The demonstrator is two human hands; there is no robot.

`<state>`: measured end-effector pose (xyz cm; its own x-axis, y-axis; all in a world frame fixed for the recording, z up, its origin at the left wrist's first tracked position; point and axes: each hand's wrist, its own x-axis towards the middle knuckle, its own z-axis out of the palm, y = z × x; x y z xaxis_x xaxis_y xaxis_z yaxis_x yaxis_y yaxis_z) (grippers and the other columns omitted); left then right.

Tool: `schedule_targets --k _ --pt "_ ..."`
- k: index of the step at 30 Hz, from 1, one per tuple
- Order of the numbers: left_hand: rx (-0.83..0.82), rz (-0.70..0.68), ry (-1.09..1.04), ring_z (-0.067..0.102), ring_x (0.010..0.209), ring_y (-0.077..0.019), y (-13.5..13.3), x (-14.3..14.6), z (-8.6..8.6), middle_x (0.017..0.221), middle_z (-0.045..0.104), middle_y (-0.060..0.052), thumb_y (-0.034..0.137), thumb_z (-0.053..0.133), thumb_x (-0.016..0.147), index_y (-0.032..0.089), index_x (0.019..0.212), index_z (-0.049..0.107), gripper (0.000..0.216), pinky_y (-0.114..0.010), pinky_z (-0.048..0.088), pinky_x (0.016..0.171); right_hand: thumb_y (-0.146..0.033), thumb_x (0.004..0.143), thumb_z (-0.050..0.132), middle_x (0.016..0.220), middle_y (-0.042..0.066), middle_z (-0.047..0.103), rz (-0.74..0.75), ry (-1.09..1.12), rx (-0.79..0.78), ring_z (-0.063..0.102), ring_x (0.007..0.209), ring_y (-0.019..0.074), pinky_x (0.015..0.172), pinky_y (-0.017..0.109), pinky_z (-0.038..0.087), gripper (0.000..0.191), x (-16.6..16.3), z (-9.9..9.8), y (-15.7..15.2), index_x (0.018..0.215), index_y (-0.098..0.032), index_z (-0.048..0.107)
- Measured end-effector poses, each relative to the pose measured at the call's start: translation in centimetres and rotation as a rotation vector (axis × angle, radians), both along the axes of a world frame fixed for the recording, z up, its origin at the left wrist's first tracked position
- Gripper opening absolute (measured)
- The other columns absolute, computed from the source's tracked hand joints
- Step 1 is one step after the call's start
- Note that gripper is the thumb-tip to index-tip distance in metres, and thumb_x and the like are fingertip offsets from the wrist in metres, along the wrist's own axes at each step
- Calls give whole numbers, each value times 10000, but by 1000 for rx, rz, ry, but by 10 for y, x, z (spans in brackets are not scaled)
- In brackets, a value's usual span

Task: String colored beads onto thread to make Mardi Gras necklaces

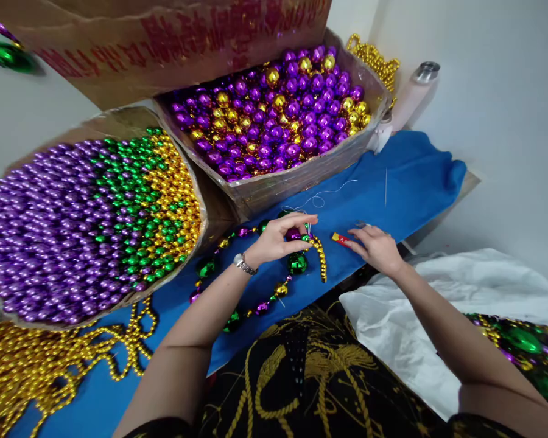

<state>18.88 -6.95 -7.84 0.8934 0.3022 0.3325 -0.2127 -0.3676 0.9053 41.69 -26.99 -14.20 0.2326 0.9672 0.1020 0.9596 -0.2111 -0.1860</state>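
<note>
My left hand [277, 238], with a watch [245, 264] on its wrist, is closed round part of a bead necklace [298, 263]. Thumb and forefinger hold it near a green bead, and a short strand of small gold beads [322, 260] hangs beside them. The rest of the necklace, in purple, green and gold, loops on the blue cloth below that wrist. My right hand [380, 248] grips a small red and yellow stick-like item [340, 239], whose kind I cannot make out. Something small and metallic [360, 224] shows at its fingertips.
Blue cloth [420, 164] covers the table, with a loose thread [319, 198] on it. Behind stand a box of purple and gold beads [274, 134] and a box of bead strands [64, 225]. Gold bead chains [36, 371] lie left; a pink bottle [413, 100] stands at the back.
</note>
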Motion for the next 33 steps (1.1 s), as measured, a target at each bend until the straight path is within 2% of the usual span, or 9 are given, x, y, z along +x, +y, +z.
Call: schedule_targets --k 5,7,9,11,13,15,18,25,33 --pt "5 -4 2 616 1000 -184 0 0 0 926 669 -57 287 767 767 234 1284 611 542 -399 475 984 -454 961 435 973 115 646 69 295 9 618 917 232 824 369 492 377 -16 10 8 1129 -182 635" --pt "-9 -12 -7 620 945 -166 0 0 0 979 667 -65 285 771 763 241 1285 609 548 -390 488 964 -432 979 407 984 91 641 129 521 43 622 899 195 826 346 494 334 -22 23 14 1121 -197 597" --pt "-20 -17 -10 619 929 -158 1 0 -1 1011 665 -69 296 771 762 246 1292 603 557 -377 497 944 -436 986 394 953 57 648 177 726 17 625 815 160 751 309 497 315 -29 38 22 1150 -211 540" --pt "-27 -19 -10 618 945 -163 1 0 0 985 664 -60 312 770 762 249 1298 598 566 -373 497 943 -456 979 403 912 29 652 216 825 -17 607 732 137 661 274 473 331 -36 52 32 1186 -218 505" --pt "-36 -16 -8 615 930 -160 0 1 1 979 665 -58 321 772 759 251 1294 601 567 -369 500 931 -477 972 400 868 23 646 256 794 13 590 717 134 640 266 444 337 -43 62 42 1118 -211 547" --pt "-50 -12 -2 609 886 -149 0 1 3 998 667 -64 325 776 754 250 1282 612 558 -360 507 906 -481 967 390 802 22 625 275 704 85 573 712 136 650 270 423 350 -48 69 52 942 -198 594" --pt "-67 -11 4 606 867 -146 -1 0 4 1000 665 -66 331 778 751 243 1265 627 543 -350 506 887 -467 948 435 730 23 591 241 563 175 548 700 141 666 281 404 362 -52 75 63 760 -195 579" --pt "-73 -19 2 600 842 -132 1 0 1 1049 645 -72 339 782 747 247 1275 621 559 -326 514 858 -390 939 461 736 34 612 248 332 287 541 721 161 708 301 416 303 -51 74 67 742 -200 593" --pt "-61 -21 -17 614 866 -140 1 2 -2 1012 667 -63 342 784 744 256 1287 613 575 -327 521 881 -447 944 468 758 38 623 284 224 294 554 731 168 726 308 432 333 -48 78 65 764 -200 600"
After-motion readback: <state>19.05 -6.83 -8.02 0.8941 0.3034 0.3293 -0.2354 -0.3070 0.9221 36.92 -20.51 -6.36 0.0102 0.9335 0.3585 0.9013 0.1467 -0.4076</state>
